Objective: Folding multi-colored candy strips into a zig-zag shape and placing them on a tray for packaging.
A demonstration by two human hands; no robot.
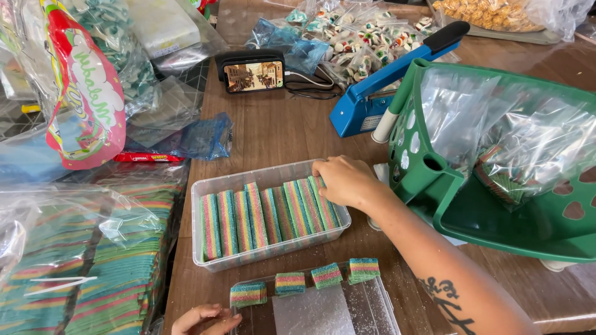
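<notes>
The right hand [343, 181] is pressing its curled fingers onto the last rainbow-striped sugared candy strips [267, 218] at the right end of the clear rectangular plastic tray [205, 189]; whether it is pinching a strip cannot be told. The packing step appears to be nearing completion. The left hand [205, 319] is resting loosely curled, holding nothing, beside four cut rainbow candy blocks [305, 280] on a clear flat lid [372, 307]. Any further strip calls for a slot at the tray's right wall.

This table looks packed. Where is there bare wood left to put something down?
Bare table lies between the phone, blue heat sealer and clear candy box. A strip runs beside the green basket. The left, under bags, is crowded.
</notes>
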